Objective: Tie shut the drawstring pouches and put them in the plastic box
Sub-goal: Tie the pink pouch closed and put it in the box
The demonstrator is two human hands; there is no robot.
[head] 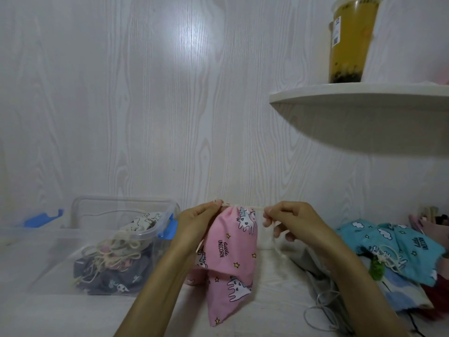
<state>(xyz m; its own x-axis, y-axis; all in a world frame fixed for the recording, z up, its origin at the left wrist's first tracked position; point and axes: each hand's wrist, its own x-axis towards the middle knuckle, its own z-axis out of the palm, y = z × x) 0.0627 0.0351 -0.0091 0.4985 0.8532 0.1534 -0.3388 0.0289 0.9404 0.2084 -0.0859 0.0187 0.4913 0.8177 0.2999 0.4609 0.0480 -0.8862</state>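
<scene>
At the left end of the white counter [267,310], against the wood-grain wall, stands the clear plastic box [126,216] with blue latches, its lid off. Inside it lie tied pouches: a white printed pouch [143,222] on top and a dark grey pouch [114,276] beneath, their cream cords tangled between them.

Just right of the box, the left hand [196,224] pinches the cream drawstring [257,208] at the gathered neck of the pink unicorn pouch [233,259]. The pouch hangs from the cord at mid-counter, its lower end folded and resting on the surface. The right hand [289,221] pinches the cord on the other side of the neck, fingers curled, with the loose cord end trailing down below it.

Further right, toward the counter's right end, a heap of untied pouches lies with a blue cloud-print pouch [393,246] on top. Above it, a curved white shelf [359,93] carries a cup of yellow bubble tea [349,42].
</scene>
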